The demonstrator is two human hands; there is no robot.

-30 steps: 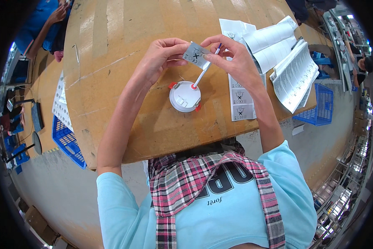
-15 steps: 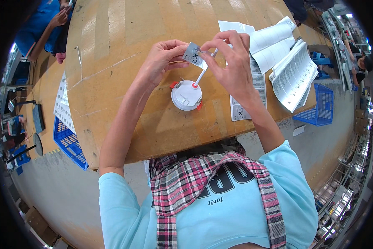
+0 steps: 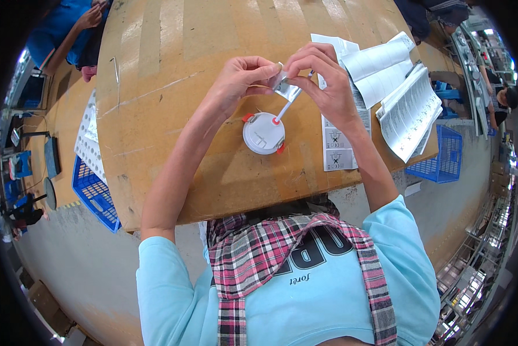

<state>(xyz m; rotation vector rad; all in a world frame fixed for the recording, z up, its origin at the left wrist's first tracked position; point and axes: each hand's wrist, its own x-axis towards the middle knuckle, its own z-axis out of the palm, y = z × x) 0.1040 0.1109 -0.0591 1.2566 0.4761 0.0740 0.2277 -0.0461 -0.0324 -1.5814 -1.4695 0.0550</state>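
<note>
A round white downlight point(image 3: 263, 133) with small red clips lies face down on the brown table point(image 3: 172, 98). A white cable point(image 3: 285, 108) runs up from it to a small grey box point(image 3: 284, 86) held above it. My left hand point(image 3: 240, 78) pinches the box's left side. My right hand point(image 3: 321, 78) grips the box's right side from above, fingers curled over it. Both hands hover just beyond the lamp, a little above the tabletop.
White label strips point(image 3: 337, 144) and folded printed leaflets point(image 3: 406, 104) lie right of the lamp. Blue baskets stand on the floor at left point(image 3: 95, 193) and right point(image 3: 443, 155). Another person's arm point(image 3: 77, 26) shows at the far left; a white sheet point(image 3: 89, 138) hangs off the table's left edge.
My two hands have drawn closer together around the grey box, which has turned slightly. The lamp stays in place on the table.
</note>
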